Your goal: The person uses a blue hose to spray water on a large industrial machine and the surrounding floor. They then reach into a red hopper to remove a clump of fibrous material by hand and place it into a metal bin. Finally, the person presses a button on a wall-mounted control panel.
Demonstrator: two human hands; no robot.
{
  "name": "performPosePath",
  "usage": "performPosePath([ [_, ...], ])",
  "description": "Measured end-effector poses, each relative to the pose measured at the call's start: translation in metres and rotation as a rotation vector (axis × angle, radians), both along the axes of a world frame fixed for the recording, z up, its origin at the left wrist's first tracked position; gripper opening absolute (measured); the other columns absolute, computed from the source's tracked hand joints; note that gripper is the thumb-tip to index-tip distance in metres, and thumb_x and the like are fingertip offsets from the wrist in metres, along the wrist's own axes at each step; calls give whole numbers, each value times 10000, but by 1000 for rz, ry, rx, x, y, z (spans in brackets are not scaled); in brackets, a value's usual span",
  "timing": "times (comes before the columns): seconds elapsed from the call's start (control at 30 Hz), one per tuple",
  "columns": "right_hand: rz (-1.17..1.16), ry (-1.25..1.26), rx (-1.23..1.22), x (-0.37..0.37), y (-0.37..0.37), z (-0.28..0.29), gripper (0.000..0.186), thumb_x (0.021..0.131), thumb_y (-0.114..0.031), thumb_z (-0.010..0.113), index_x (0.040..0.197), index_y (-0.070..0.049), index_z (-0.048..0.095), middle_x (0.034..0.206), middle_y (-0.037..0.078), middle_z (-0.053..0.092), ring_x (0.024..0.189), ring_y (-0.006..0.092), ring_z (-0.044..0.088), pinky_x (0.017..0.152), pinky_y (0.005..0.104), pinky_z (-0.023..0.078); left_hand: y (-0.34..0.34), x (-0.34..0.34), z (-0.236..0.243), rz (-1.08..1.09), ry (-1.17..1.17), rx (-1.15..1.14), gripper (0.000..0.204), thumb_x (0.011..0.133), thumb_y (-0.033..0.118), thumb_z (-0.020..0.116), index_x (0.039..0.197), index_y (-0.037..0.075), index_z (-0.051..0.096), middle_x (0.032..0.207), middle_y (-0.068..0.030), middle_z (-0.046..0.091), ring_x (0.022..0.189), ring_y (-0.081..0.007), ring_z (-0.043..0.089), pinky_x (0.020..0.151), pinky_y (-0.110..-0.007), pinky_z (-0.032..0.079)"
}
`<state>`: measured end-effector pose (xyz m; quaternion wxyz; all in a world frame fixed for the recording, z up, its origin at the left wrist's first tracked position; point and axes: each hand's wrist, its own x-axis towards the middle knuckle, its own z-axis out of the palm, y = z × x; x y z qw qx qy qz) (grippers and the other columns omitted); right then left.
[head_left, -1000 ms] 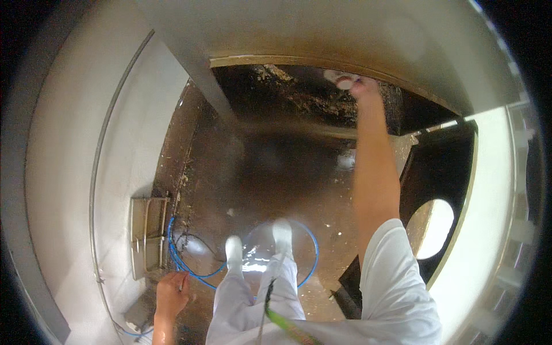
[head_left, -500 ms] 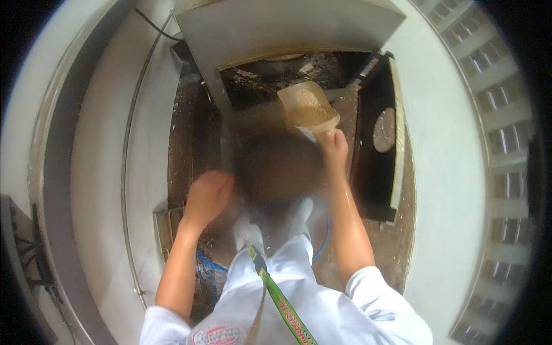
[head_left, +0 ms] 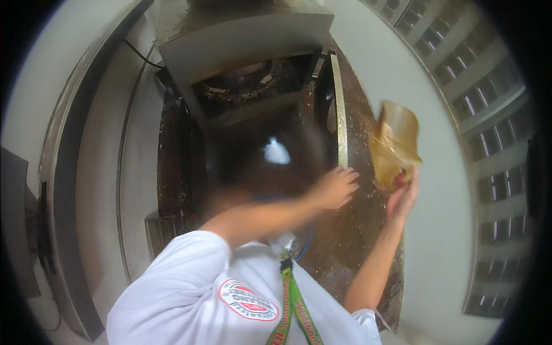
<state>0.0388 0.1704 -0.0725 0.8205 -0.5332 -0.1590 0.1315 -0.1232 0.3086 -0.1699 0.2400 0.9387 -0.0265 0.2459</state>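
Note:
In my right hand is a yellowish, translucent scoop, gripped at its lower end and held up to the right, beside the pale wall. Whether anything lies in the scoop cannot be made out. My left arm reaches across my body to the right. Its hand, slightly blurred, has its fingers stretched out at the near end of the pale edge of an open door; whether they touch it is unclear. Behind the door, the dark opening of a metal cabinet-like unit shows crusted residue.
Below the opening, a blurred white patch shows in a dark area. The brown floor is wet and speckled. Pale walls stand on both sides, with a thin pipe on the left and a louvred row at right.
My right hand has carried the scoop right and towards me, out from before the opening, and turned it. My left hand has swung across to the door edge. My view has shifted.

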Motion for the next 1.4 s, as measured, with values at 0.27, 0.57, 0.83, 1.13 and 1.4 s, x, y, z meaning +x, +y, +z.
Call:
performPosePath([
  [0.27, -238, 126, -275, 68, -140, -18, 363, 1006, -390, 675, 1152, -59, 650, 980, -5, 615, 859, 105, 571, 803, 290, 478, 2, 54, -54, 185, 415, 379, 373, 1014, 378, 570, 1027, 63, 769, 1226, -125, 669, 1407, -332, 473, 1225, -594, 245],
  [0.57, 135, -127, -443, 101, -107, -86, 517, 963, -137, 514, 1449, 39, 491, 1352, 132, 594, 1175, 214, 590, 992, 376, 496, 58, -103, -29, 820, 137, 162, 215, 873, 174, 696, 1039, 48, 751, 1137, -142, 689, 1209, -364, 569, 1103, -517, 382],
  [0.83, 571, -326, -619, -14, 109, -98, 654, 931, 19, 429, 1583, -5, 391, 1599, 173, 452, 1437, 263, 472, 1171, 367, 388, 236, -228, -83, 1350, 288, 292, 150, 900, 194, 711, 939, 77, 797, 1128, -139, 693, 1148, -342, 595, 1023, -486, 433],
  [1.13, 1150, -570, -614, -165, 370, -173, 638, 960, -18, 441, 1595, -83, 422, 1573, 179, 498, 1435, 240, 470, 1172, 336, 357, 444, -321, -92, 1352, 100, 98, 143, 919, 199, 703, 962, 93, 789, 1039, -149, 639, 1018, -351, 626, 865, -475, 534],
  [1.4, 1276, -668, -632, -240, 534, -215, 828, 947, -32, 444, 1687, -225, 127, 1662, 219, 343, 1465, 317, 444, 1172, 362, 363, 475, -345, -107, 1185, -153, -271, 202, 981, 129, 674, 1162, 116, 761, 1035, -126, 679, 945, -335, 682, 815, -417, 565],
])
